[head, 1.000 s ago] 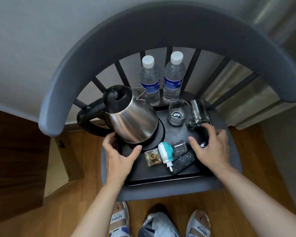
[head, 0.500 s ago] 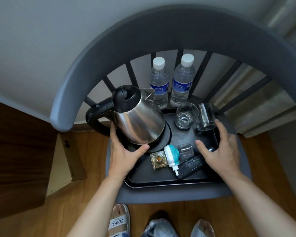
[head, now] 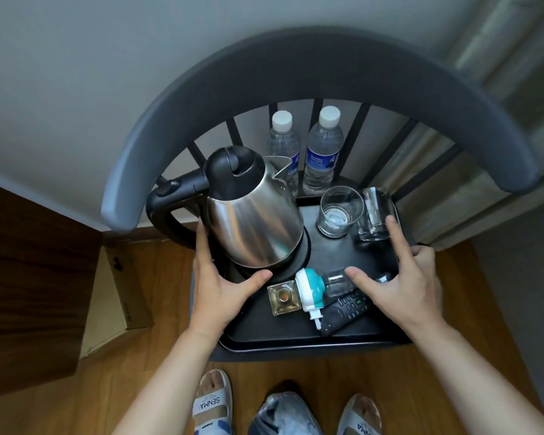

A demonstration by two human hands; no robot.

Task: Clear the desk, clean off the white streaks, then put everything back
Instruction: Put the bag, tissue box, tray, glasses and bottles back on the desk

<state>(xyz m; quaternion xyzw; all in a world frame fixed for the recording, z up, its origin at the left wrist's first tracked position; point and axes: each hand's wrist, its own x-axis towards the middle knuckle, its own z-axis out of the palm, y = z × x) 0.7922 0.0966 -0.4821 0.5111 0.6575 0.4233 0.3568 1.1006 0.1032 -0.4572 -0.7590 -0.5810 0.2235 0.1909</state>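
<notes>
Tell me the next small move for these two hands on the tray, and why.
Probably curl the fingers under the black rectangular tray's two side edges. The left hand and the right hand lie open at either side, not gripping. The tray sits on the grey chair seat carrying the stainless steel kettle and two clear drinking glasses, so keep it level.

Head view, steeply down over chair [head: 314,70]
</notes>
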